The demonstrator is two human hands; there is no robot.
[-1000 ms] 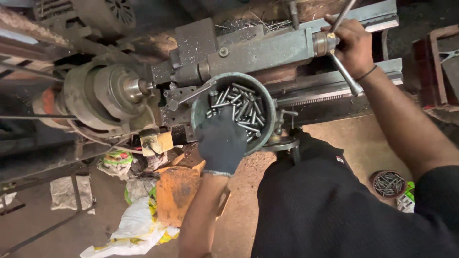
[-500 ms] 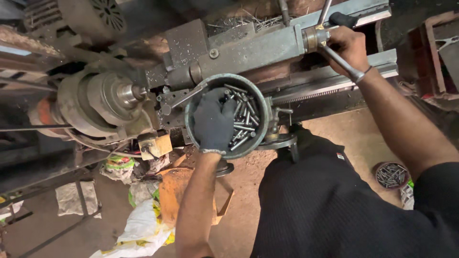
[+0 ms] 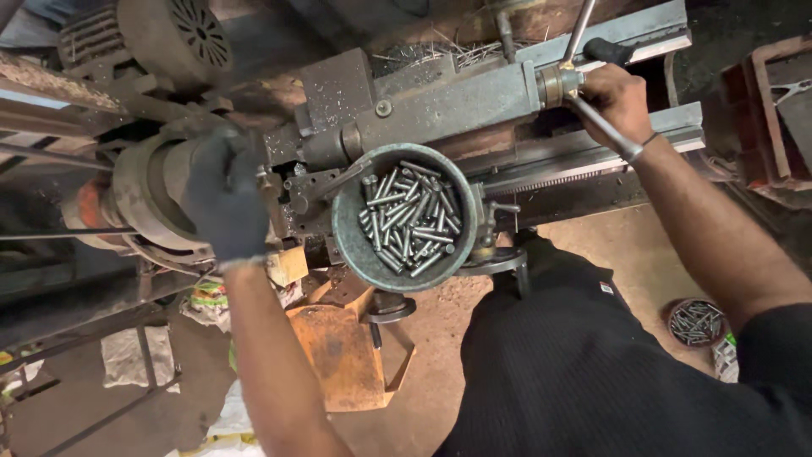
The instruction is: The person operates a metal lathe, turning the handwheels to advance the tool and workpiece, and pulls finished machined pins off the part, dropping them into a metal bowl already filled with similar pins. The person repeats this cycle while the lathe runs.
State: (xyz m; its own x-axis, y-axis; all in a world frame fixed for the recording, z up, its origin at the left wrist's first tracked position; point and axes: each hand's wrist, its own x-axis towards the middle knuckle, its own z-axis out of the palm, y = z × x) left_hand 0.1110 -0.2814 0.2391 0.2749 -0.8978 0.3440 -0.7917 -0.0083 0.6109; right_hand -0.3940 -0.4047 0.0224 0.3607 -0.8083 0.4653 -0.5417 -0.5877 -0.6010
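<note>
Gloved left hand (image 3: 224,199) rests against the lathe chuck (image 3: 148,199), fingers together; grasp cannot be confirmed. Bare right hand (image 3: 617,101) is clamped on the lever handle (image 3: 600,127). Bowl (image 3: 351,245) of metal pins (image 3: 406,218) sits between them.

Crumpled printed green-yellow plastic bag (image 3: 207,298) on floor under machine, white bag (image 3: 233,423) at bottom edge, small package (image 3: 724,355) at right

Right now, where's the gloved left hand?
In the head view, the left hand is at left, on the lathe chuck, left of the bowl of pins.
</note>
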